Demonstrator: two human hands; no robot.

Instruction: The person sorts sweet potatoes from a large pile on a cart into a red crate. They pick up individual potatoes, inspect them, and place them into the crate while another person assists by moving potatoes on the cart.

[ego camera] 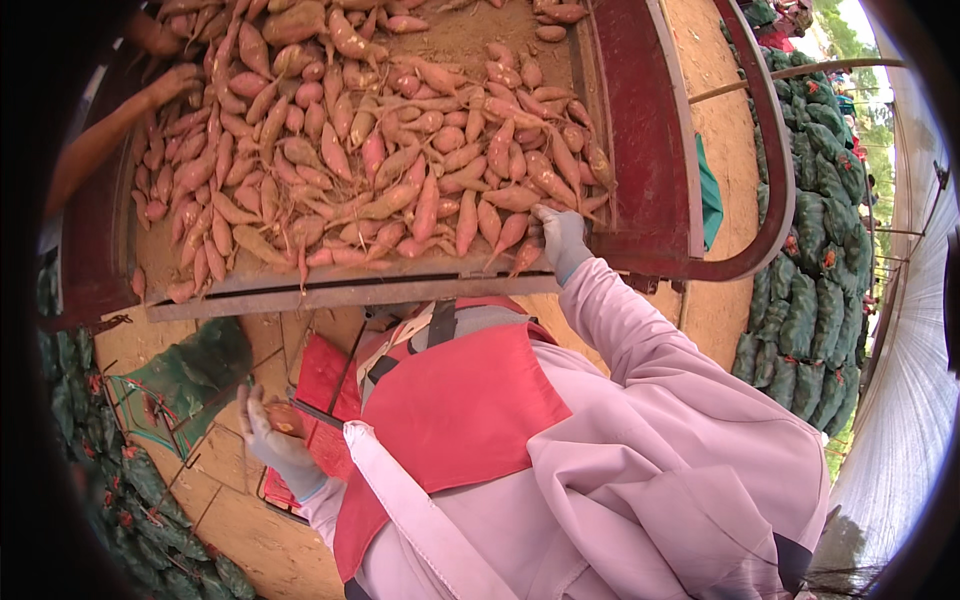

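Observation:
My left hand (281,446), in a pale grey glove, is low at my left side with a sweet potato (285,418) against its palm and fingers. Beyond it a green mesh bag (187,375) hangs in a thin metal frame (180,439), its mouth spread. My gloved right hand (564,236) is at the near right corner of a heap of sweet potatoes (390,157). Its fingertips touch the roots there, and a sweet potato (527,256) lies right beside them. Whether those fingers grip a root is hidden.
The heap lies in a dark red metal cart bed (645,127) with a curved rail (776,187). Another person's arm (112,135) reaches in from the left. Red bags (322,375) sit by my waist. Filled green mesh sacks (810,300) are stacked right, and more sacks (150,517) lie left.

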